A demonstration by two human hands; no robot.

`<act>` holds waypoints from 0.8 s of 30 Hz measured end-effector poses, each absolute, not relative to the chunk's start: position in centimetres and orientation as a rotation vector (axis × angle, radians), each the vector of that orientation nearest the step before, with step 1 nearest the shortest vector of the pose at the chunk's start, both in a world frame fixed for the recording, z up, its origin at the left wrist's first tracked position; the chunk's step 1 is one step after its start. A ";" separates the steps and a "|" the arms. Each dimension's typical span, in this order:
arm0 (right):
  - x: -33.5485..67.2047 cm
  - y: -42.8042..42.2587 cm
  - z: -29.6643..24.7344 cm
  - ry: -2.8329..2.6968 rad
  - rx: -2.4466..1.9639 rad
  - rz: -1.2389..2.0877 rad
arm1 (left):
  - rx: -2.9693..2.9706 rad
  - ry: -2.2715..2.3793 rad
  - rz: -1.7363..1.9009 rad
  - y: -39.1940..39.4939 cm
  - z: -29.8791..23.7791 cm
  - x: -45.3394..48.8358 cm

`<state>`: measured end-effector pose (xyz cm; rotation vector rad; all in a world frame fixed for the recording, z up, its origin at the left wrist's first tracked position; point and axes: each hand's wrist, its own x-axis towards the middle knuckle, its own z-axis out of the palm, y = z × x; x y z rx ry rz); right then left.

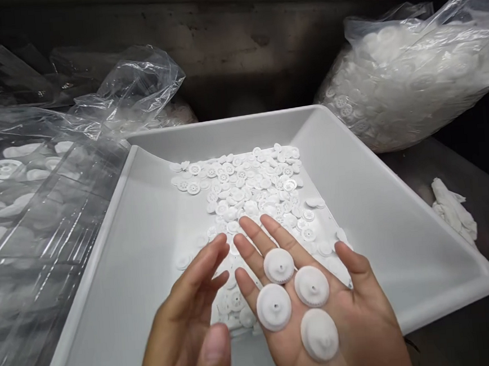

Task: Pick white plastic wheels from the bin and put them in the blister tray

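Palm up, my right hand [322,312] has its fingers stretched out and carries several white plastic gears [274,306] on the palm and finger bases. Each gear is round, with a small raised hub, and toothed edges show on some. Just to the left, my left hand [188,323] is half curled, with thumb and fingers apart and nothing visible between them. Both hands are over the near part of a large pale grey tray [368,196]. Many more white gears [245,188] lie loose in the tray, partly hidden behind my hands.
A clear plastic bag full of white parts [414,79] rests beyond the tray's right side. Left of it, more white parts lie under clear plastic sheeting [44,221]. A crumpled white cloth or glove [454,211] lies at the right. A dark panel [251,47] stands behind.
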<state>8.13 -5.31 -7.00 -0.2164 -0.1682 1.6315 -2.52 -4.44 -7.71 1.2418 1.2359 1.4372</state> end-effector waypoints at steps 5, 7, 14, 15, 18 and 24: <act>8.3 -6.0 -6.9 -0.145 -0.157 1.642 | 1.142 1.071 1.565 -4.3 -7.8 -3.8; 8.3 -6.2 -6.8 -0.166 -0.168 1.639 | 1.087 1.020 1.568 -4.5 -7.3 -3.8; 6.5 -6.5 -6.2 -0.717 -0.687 1.245 | 0.530 0.983 1.502 -5.9 -6.4 -1.8; 6.0 -6.7 -6.0 -0.894 -0.791 1.158 | 0.423 0.948 1.410 -6.2 -6.5 -1.5; 5.2 -7.4 -5.6 -1.379 -0.985 1.043 | 0.137 0.738 1.191 -6.8 -6.8 -1.1; 5.3 -7.4 -6.9 -1.874 -1.070 0.628 | -0.053 0.679 1.215 -6.8 -5.2 -2.1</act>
